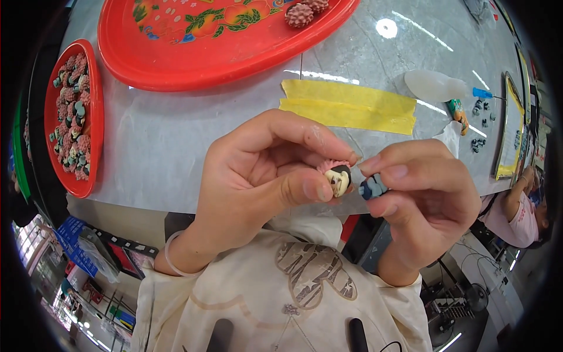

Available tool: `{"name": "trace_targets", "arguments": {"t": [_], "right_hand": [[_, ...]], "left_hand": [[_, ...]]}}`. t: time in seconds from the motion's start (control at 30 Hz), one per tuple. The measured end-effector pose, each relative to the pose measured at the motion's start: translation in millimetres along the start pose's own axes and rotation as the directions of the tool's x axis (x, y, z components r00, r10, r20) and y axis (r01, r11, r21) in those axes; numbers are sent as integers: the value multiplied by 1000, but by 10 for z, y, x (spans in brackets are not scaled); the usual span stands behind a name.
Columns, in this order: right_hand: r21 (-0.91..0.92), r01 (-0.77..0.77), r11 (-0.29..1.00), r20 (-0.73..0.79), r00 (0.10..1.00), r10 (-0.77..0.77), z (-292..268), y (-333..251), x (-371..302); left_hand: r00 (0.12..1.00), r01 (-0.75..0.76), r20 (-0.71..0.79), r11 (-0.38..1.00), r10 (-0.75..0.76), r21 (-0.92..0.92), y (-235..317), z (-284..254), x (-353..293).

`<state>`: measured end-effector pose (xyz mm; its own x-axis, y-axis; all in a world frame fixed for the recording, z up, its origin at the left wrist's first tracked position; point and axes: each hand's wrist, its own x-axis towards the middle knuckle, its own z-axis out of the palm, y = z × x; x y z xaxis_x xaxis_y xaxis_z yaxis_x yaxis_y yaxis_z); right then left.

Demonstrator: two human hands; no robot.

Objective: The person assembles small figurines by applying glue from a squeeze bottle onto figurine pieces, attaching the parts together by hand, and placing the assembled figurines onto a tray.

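Observation:
Between the thumb and fingers of my left hand is a small figurine head, with a cream face, dark hair and a pink ruffled part. My right hand pinches a tiny blue-grey figurine piece, partly covered by the fingertips. Both pieces are held close together above the table's near edge, a narrow gap showing between them. The back of the figurine head is hidden by my left fingers.
Pink and dark figurine parts fill a small red tray at left. A large red tray holds pink knobbly pieces. Yellow tape, a white needle-tipped bottle and small blue-grey pieces lie at right. Another person sits far right.

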<state>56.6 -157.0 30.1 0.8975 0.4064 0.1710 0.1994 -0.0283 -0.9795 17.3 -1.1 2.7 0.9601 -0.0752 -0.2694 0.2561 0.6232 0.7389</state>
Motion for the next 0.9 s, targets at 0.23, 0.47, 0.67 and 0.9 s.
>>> {"name": "trace_targets", "arguments": {"t": [0.23, 0.47, 0.67, 0.9], "right_hand": [[-178, 174, 969, -7, 984, -178, 85, 31, -37], [-279, 181, 943, -32, 980, -197, 136, 15, -54], [-440, 346, 828, 57, 932, -359, 146, 54, -26], [-464, 378, 801, 93, 920, -380, 172, 16, 30]], "left_hand": [[1000, -8, -28, 999, 7, -38, 4, 24, -12], [999, 37, -10, 996, -38, -80, 36, 11, -14], [995, -88, 44, 995, 86, 47, -20, -57, -6], [988, -112, -97, 990, 120, 86, 43, 80, -29]]}}
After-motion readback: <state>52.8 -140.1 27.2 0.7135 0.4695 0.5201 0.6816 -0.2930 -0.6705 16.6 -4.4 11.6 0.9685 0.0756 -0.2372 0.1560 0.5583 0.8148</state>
